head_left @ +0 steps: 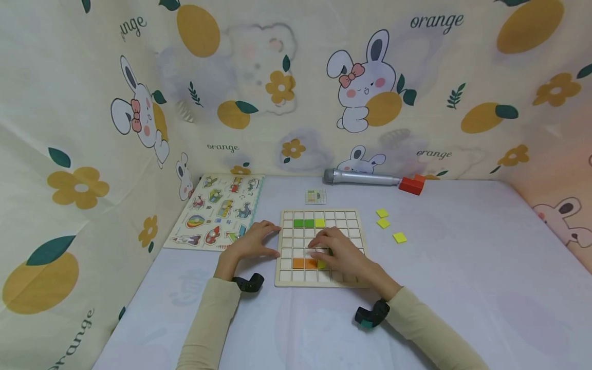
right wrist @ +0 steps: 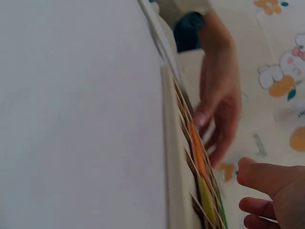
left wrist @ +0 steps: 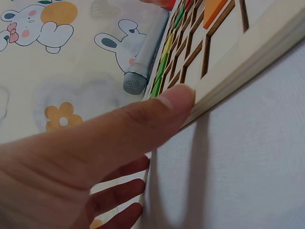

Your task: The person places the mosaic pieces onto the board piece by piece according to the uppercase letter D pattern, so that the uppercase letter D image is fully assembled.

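A wooden grid board (head_left: 287, 283) lies flat on the table. My left hand (head_left: 250, 241) touches its left edge, the thumb (left wrist: 178, 100) against the rim and the fingers spread. Over the middle of the board hovers my right hand (head_left: 339, 250), fingers loosely bent; the right wrist view shows its thumb (right wrist: 262, 176) apart from the fingers with nothing between them. Two green tiles (head_left: 303, 223) and a yellow tile (head_left: 319, 223) fill part of an upper row. Lower down sit orange tiles (head_left: 298, 263) and a yellow tile (head_left: 321, 265), partly covered by the right hand.
Three loose yellow tiles (head_left: 383, 223) lie right of the board. Behind it is a small pattern card (head_left: 316, 197). A grey microphone (head_left: 361, 178) and a red block (head_left: 410, 186) lie along the back wall. At left is a picture puzzle board (head_left: 210, 210).
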A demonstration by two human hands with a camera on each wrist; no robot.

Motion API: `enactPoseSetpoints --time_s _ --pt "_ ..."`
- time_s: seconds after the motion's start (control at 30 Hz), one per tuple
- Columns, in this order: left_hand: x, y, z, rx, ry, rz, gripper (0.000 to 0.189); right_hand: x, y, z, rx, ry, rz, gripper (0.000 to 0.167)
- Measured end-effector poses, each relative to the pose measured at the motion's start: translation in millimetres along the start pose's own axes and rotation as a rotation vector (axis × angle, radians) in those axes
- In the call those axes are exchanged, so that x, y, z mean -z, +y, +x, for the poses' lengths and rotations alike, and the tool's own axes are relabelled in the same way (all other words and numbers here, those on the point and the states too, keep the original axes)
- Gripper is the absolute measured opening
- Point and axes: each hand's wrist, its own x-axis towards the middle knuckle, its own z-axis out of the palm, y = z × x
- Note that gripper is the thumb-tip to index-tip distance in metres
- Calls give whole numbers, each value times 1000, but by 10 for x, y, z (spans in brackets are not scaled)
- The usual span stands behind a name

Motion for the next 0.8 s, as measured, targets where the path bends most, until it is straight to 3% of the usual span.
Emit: enactPoseSetpoints --time_s 0.23,0.5,0.8 --pt "2 -3 -2 9 -3 -10 71 241 198 -97 -13 83 -34 21" --pt "-6 -6 11 19 -7 -5 72 497 419 -277 -170 110 -84 24" --pt "-6 -12 15 30 -9 -11 72 674 731 -439 -254 178 -215 25"
